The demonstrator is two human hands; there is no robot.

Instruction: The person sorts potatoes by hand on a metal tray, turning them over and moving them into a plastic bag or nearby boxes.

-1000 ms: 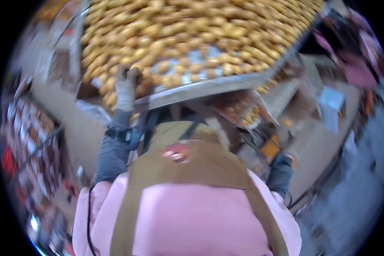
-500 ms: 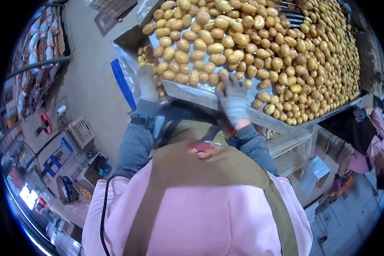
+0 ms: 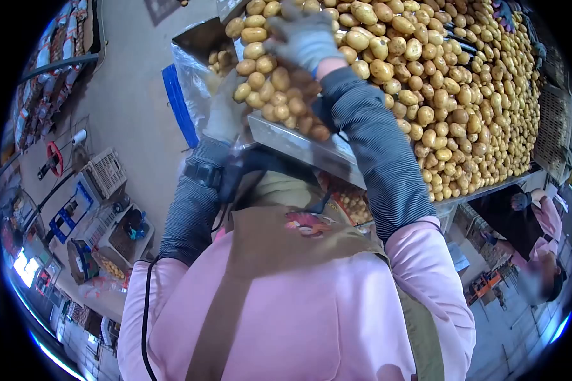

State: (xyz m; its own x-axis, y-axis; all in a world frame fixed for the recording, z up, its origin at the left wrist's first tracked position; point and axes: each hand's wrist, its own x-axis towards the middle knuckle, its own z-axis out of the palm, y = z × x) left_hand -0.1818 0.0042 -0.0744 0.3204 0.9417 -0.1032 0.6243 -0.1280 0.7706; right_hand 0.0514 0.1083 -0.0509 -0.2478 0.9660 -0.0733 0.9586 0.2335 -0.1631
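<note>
Yellow-skinned potatoes [image 3: 464, 108] cover a metal sorting table [image 3: 292, 145] in front of me. My right hand [image 3: 308, 41], in a pale grey work glove, reaches across the near-left potatoes with its fingers spread, their tips blurred. Beside the table's left end, my gloved left hand [image 3: 222, 114] is at the inner edge of a clear plastic bag [image 3: 190, 95]; its fingers are smeared and partly hidden. More potatoes [image 3: 221, 60] show in the metal chute opening [image 3: 200, 39] above that hand. Several potatoes between my hands are blurred by motion.
A blue strip [image 3: 179, 108] stands along the bag's outer side. Another person [image 3: 540, 222] in pink with a dark apron is at the right. Plastic crates [image 3: 108, 171] stand on the floor at left, below filled sacks [image 3: 51, 70]. A crate of potatoes [image 3: 356, 206] sits under the table edge.
My right hand has swung from the table's near edge up and left over the potatoes. Potatoes near the chute have shifted and bunched up. My left hand stays by the bag.
</note>
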